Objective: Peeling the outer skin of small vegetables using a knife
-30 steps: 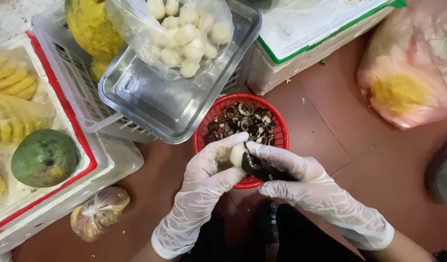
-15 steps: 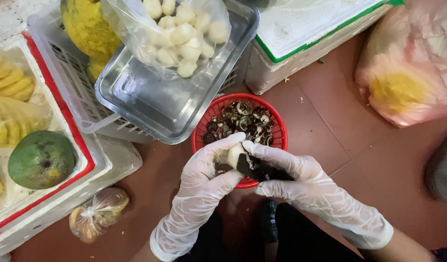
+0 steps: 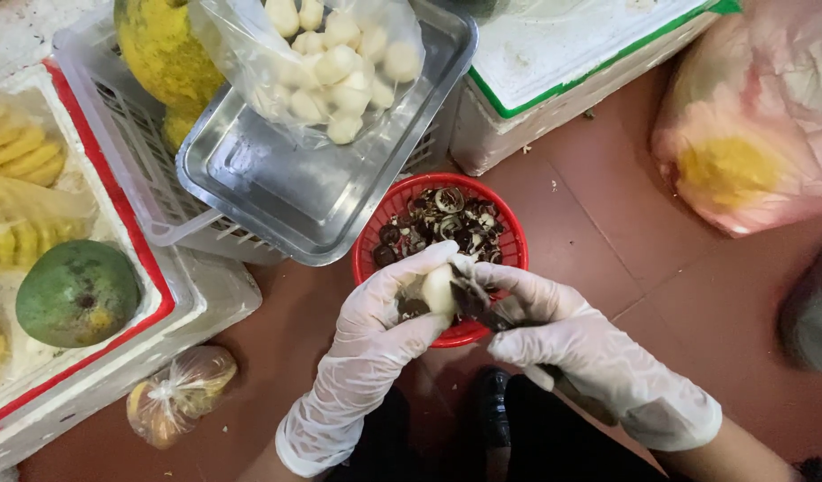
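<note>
Both hands wear thin whitish gloves and meet over the near rim of a red basket. The left hand is curled around a small pale, partly peeled tuber, thumb and fingers pinching it so that it sits right inside the grip, its white flesh turned upward with a dark patch of skin at its lower left. The right hand closes around a dark-handled knife; the blade end lies against the right side of the tuber, touching it, under a strip of dark peel. How much of the blade is in the flesh cannot be told.

Just beyond the grip, directly behind the tuber, the basket holds a heap of dark brown peelings. Further out and to the left of the grip, a steel tray rests tilted on a white plastic crate. A clear bag of peeled white pieces lies in the tray, well apart from the hands. Left of that bag, a large yellow-green fruit lies in the crate. Far left of the grip, a round green fruit sits in a red-edged white box. To the far right lies a pinkish plastic bag.
</note>
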